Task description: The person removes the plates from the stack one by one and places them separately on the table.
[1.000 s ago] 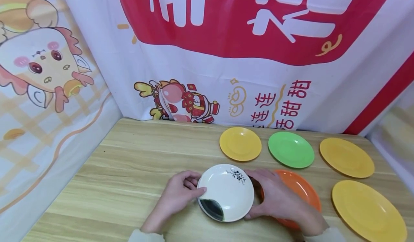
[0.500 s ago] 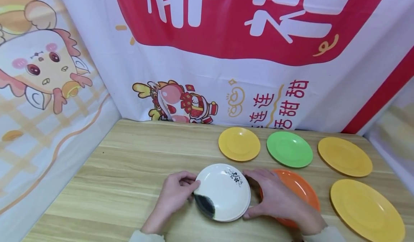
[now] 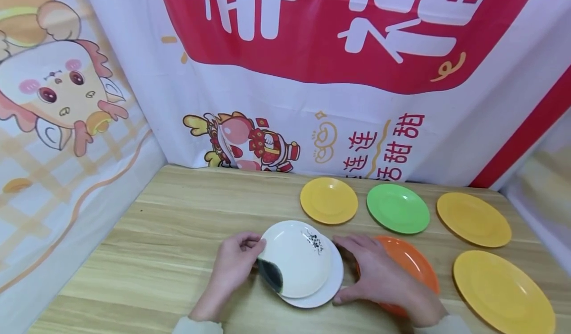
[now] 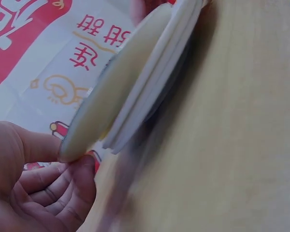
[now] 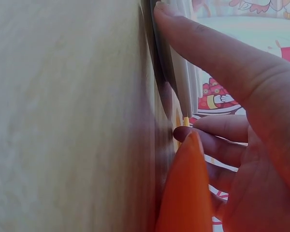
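Observation:
My left hand [image 3: 236, 259] pinches the left rim of a white plate [image 3: 292, 262] with a dark green patch and a small black flower print. In the left wrist view that plate [image 4: 111, 92] is tilted, its near edge raised off the stacked plates [image 4: 157, 72] under it. To the right in the head view, the white lower stack [image 3: 335, 274] shows past the top plate. My right hand [image 3: 381, 269] spans that stack's right rim, thumb at the near side, fingers at the far side. An orange plate [image 3: 408, 262] lies partly hidden beneath this hand.
At the back of the wooden table [image 3: 178, 225] lie a small yellow plate [image 3: 329, 200], a green plate [image 3: 398, 208] and a yellow plate [image 3: 474, 220]. Another yellow plate [image 3: 504, 292] lies at the front right. A printed cloth [image 3: 267, 88] hangs behind the table.
The top white plate has slid left off the stack in my left hand's grip, baring the plate below. My right hand has stayed at the stack's right side.

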`<state>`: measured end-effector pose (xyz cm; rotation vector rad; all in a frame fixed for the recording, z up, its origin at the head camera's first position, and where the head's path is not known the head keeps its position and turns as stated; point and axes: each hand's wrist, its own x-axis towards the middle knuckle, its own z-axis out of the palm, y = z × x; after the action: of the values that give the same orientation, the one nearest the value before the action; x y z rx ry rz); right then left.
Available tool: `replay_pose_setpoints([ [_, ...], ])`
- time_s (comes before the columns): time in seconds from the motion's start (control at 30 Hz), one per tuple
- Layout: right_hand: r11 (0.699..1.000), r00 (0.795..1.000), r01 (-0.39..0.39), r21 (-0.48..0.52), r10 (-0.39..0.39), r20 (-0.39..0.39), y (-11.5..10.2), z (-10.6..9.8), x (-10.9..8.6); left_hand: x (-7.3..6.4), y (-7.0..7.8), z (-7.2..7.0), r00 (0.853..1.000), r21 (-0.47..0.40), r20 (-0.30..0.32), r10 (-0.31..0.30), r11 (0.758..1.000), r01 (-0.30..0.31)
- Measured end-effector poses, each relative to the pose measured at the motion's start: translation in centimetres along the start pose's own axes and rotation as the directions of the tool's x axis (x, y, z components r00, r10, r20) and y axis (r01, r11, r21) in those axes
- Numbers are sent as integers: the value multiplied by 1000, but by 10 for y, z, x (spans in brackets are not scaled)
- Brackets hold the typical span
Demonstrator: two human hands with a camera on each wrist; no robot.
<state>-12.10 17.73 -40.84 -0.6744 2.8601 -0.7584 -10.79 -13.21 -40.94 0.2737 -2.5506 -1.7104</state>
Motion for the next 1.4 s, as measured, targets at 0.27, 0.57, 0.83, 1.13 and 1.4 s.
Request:
replay_pose_setpoints([
  [0.27, 1000, 1000, 5, 21, -5, 7, -1, 3, 1, 16, 9, -33, 998, 7, -55, -38, 999, 39],
  [0.57, 998, 998, 64, 26, -63, -28, 4, 2, 0, 49, 7, -53, 981, -251, -55, -185, 954, 166],
  [0.83, 997, 997, 72, 27, -71, -35, 5, 3, 0, 68, 8, -52, 971, -245, -23, -237, 943, 225],
  [1.13, 998, 998, 59, 25, -58, -19, 5, 6, 1, 87, 9, -49, 950, -383, 11, -311, 876, 292],
  [1.4, 998, 998, 57, 9, -57, -23, 7, 7, 2, 101, 6, -43, 939, -415, 25, -344, 851, 323],
])
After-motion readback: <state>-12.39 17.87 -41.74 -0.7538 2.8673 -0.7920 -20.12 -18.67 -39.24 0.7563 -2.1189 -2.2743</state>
